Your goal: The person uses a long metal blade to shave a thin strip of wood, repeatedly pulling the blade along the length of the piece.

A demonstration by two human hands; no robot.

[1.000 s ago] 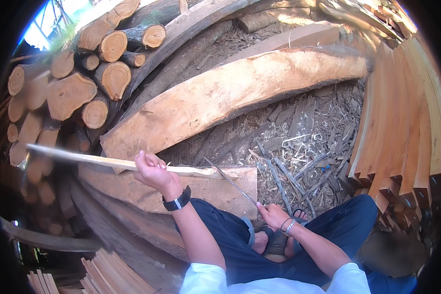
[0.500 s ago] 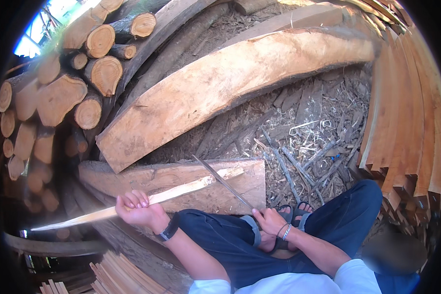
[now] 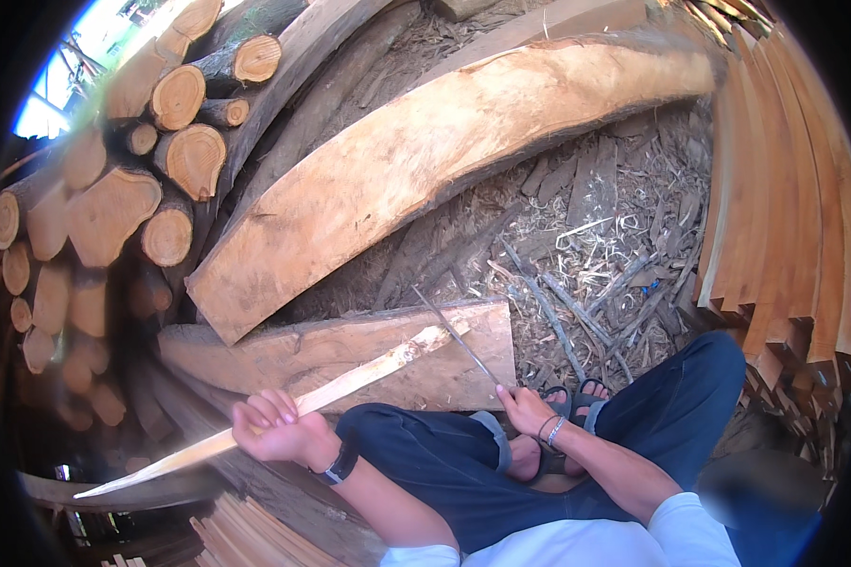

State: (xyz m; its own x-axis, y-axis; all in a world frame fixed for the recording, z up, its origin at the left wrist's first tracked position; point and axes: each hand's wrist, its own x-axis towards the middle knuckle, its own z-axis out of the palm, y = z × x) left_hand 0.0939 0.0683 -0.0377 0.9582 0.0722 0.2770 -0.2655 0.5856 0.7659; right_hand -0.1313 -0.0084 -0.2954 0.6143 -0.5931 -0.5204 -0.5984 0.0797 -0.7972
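A pale, peeled wooden stick [image 3: 350, 383] slants from lower left to upper right, tapering to a thin point at its left end. My left hand [image 3: 282, 430] is closed around its middle, with the wrist in a dark band. The stick's rougher, knotty right end lies over a broad wooden slab [image 3: 425, 354] before my knees. My right hand [image 3: 527, 412] grips a long, narrow-bladed knife [image 3: 459, 337], whose handle is hidden in the fingers. Its blade crosses the stick near the right end; whether it touches the wood, I cannot tell.
Beyond the slab lies a large curved plank [image 3: 444, 142]. Stacked logs [image 3: 113, 213] rise at the left, and sawn boards [image 3: 785, 189] stand at the right. Thin branches [image 3: 553, 317] and wood shavings [image 3: 624, 227] litter the ground ahead of my sandalled feet [image 3: 572, 402].
The knife blade has shifted right along the stick, closer to its knotty end, and stands steeper. My right hand has moved slightly right and up. My left hand keeps its hold on the stick.
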